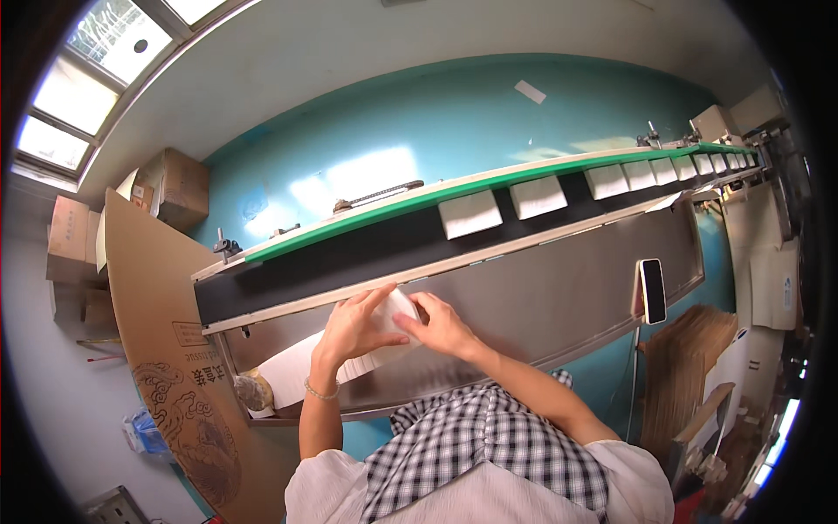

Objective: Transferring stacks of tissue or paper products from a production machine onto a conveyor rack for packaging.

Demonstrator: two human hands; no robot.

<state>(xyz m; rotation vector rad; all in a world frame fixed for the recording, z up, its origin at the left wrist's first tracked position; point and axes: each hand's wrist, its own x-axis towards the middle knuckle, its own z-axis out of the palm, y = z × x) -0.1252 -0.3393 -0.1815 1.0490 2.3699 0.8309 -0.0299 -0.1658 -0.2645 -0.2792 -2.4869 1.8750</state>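
My left hand [356, 332] and my right hand [443, 330] hold a small white block of what looks like folded tissue [400, 306] between them, close to the conveyor's near edge. The fingers of both hands are curled on its sides. Under and beside my left hand, a long row of upright white folded sheets [297, 367] lies on the metal table [541, 279]. A brownish wrapped lump [253, 391] rests against the row's left end. Beyond my hands runs a black conveyor belt [349, 249] carrying several separate white tissue blocks [470, 215].
A green guide rail [367, 223] lines the belt's far side. A large cardboard sheet [166, 306] stands at the left, with cardboard boxes [179, 188] behind it. At the table's right edge is a phone [652, 291]. Stacked brown cardboard [690, 367] stands below right.
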